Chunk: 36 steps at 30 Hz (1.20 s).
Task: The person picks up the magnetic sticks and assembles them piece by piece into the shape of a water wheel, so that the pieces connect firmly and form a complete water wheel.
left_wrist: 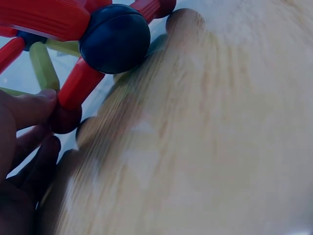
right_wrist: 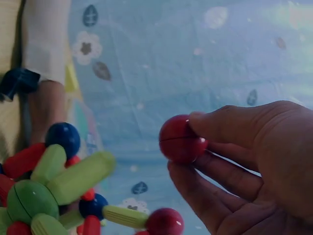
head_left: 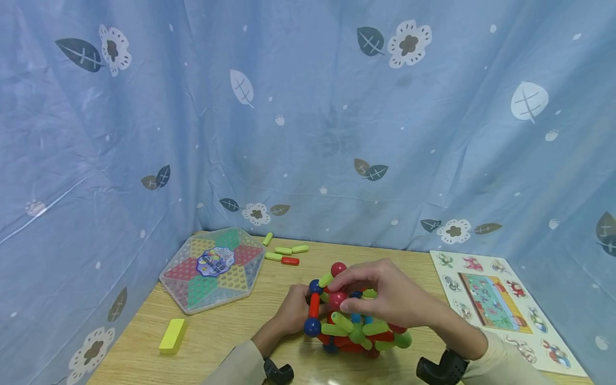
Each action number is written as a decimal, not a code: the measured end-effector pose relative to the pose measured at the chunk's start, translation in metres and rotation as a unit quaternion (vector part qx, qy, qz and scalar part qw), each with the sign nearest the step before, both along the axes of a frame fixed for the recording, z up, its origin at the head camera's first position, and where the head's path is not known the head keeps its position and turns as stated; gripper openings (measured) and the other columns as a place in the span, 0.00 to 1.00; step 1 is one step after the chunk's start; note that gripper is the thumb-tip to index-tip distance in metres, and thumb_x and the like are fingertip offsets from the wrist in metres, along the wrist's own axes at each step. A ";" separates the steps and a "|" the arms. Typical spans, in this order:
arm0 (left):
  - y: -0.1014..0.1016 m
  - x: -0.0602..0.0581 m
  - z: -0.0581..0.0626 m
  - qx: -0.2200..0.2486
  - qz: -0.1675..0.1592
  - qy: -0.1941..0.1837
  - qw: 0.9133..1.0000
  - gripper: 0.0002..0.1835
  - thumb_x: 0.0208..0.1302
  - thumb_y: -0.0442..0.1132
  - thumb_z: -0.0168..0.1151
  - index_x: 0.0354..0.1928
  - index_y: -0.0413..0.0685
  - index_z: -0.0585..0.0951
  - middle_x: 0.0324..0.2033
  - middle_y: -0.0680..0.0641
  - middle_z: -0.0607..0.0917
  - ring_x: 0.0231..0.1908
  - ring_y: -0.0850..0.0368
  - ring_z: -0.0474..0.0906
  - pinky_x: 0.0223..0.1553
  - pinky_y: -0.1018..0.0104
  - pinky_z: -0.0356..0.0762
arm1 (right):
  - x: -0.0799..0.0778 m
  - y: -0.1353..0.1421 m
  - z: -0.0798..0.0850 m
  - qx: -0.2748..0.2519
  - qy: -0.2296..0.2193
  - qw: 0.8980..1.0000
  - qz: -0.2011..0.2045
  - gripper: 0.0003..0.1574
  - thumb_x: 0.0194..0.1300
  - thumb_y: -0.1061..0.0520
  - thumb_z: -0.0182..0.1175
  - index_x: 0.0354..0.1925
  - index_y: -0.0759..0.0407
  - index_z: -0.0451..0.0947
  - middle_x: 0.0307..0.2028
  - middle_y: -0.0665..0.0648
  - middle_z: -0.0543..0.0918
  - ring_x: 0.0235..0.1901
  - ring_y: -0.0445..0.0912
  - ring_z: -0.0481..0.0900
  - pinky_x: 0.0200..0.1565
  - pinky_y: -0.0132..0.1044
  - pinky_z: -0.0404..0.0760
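A magnetic ball-and-rod structure [head_left: 332,329] of red, blue and green balls and rods stands on the table in front of me. My left hand [head_left: 292,310] holds its left side. In the left wrist view, the thumb [left_wrist: 32,108] lies by a dark red ball [left_wrist: 66,120] and a green rod [left_wrist: 44,66], the other fingers partly hidden. Over the structure, my right hand [head_left: 397,294] pinches a red ball [right_wrist: 181,140] between thumb and fingers. That ball appears apart from the structure in the right wrist view. Another red ball [head_left: 338,269] tops a green rod.
Behind the hands lie several loose green rods [head_left: 283,250] and a red rod [head_left: 290,261]. A hexagonal Chinese checkers board [head_left: 257,280] is at the back left, a yellow block [head_left: 173,336] nearer me. An illustrated picture board [head_left: 445,275] lies on the right. Blue curtains [head_left: 308,133] surround the table.
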<state>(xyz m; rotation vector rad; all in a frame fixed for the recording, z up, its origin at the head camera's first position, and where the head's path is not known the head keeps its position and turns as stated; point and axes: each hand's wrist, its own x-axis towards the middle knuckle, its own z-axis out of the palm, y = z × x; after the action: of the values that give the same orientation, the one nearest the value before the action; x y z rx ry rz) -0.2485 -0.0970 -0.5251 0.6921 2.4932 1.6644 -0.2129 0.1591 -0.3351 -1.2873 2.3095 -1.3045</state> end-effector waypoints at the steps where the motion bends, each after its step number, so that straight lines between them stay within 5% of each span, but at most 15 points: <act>1: 0.000 0.000 0.000 -0.001 0.001 0.000 1.000 0.06 0.69 0.41 0.77 0.36 0.48 0.91 0.27 0.57 0.89 0.29 0.70 0.77 0.34 0.76 0.73 | 0.000 -0.004 -0.001 0.009 0.007 1.000 0.007 0.16 0.75 0.53 0.73 0.58 0.45 0.89 0.53 0.47 0.92 0.51 0.40 0.90 0.53 0.40 0.91; 7: 0.000 0.000 0.002 -0.010 0.012 -0.001 1.000 0.04 0.67 0.38 0.77 0.35 0.46 0.90 0.24 0.58 0.86 0.27 0.69 0.74 0.34 0.75 0.71 | 0.000 -0.016 -0.005 0.051 0.032 0.997 0.040 0.15 0.75 0.53 0.73 0.57 0.45 0.89 0.46 0.40 0.93 0.41 0.35 0.86 0.45 0.35 0.88; 22: -0.001 0.000 0.000 -0.004 0.000 -0.003 1.000 0.03 0.67 0.38 0.78 0.39 0.48 0.91 0.28 0.59 0.90 0.30 0.70 0.78 0.37 0.74 0.78 | -0.001 -0.019 -0.011 0.096 0.058 0.993 0.024 0.16 0.75 0.53 0.73 0.58 0.45 0.89 0.49 0.39 0.91 0.45 0.32 0.86 0.49 0.33 0.87; 26: -0.001 0.000 0.000 -0.006 -0.002 -0.004 1.000 0.03 0.67 0.36 0.78 0.40 0.46 0.92 0.31 0.58 0.92 0.33 0.70 0.80 0.44 0.74 0.81 | 0.000 0.002 -0.010 0.047 0.069 0.996 -0.010 0.16 0.77 0.54 0.71 0.60 0.44 0.88 0.52 0.44 0.93 0.46 0.38 0.89 0.49 0.37 0.89; 30: -0.001 -0.001 0.001 -0.005 0.002 -0.002 1.000 0.03 0.66 0.35 0.79 0.40 0.47 0.93 0.33 0.56 0.94 0.35 0.69 0.82 0.48 0.73 0.82 | -0.003 0.039 -0.018 -0.062 0.062 0.993 -0.080 0.15 0.79 0.65 0.65 0.58 0.53 0.89 0.51 0.53 0.93 0.48 0.45 0.92 0.51 0.37 0.90; 33: 0.000 -0.001 0.001 -0.010 0.005 0.002 1.000 0.02 0.66 0.36 0.78 0.39 0.47 0.93 0.32 0.56 0.93 0.35 0.69 0.81 0.47 0.73 0.81 | -0.008 0.069 -0.035 -0.167 0.025 0.973 -0.158 0.14 0.79 0.72 0.59 0.55 0.65 0.88 0.49 0.55 0.93 0.47 0.46 0.92 0.52 0.33 0.89; 36: 0.000 0.000 0.001 -0.012 0.007 0.002 1.000 0.02 0.67 0.36 0.78 0.39 0.46 0.93 0.32 0.55 0.94 0.35 0.69 0.82 0.47 0.73 0.81 | -0.016 0.094 -0.064 -0.255 -0.045 0.940 -0.224 0.12 0.81 0.71 0.56 0.54 0.76 0.83 0.47 0.54 0.93 0.46 0.45 0.91 0.54 0.33 0.88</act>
<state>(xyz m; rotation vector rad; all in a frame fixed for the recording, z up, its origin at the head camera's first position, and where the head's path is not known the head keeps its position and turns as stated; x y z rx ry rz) -0.2484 -0.0971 -0.5243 0.6784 2.5218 1.6363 -0.2291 0.2530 -0.3995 -0.7919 2.3678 -2.1708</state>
